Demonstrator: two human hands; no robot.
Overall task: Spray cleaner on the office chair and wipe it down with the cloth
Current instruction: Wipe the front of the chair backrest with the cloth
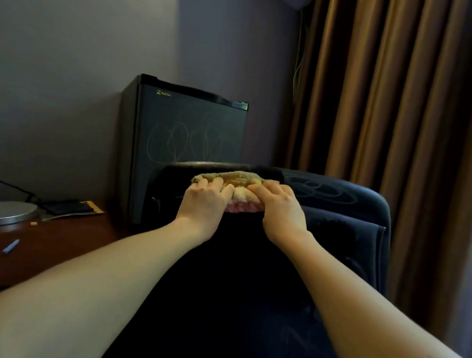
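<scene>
Wipe stage, judging by pose. Cloth (240, 179) sat on top edge of chair (343, 224) back, centre frame. Left hand (205, 202) fingers (213, 183) pressed spread on it; right hand (280, 212) fingers curled into it. Spray bottle not in view; spraying probably done. Lower back and seat likely left.

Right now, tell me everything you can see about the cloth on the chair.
The cloth is a fluffy, towel-like rag, yellow-green on top, with a cream band and a pink edge toward the camera. It lies bunched along the top edge of the dark chair. The left hand presses on its left part; the right hand has its fingers curled over its right part. Its far side is hidden.
</scene>
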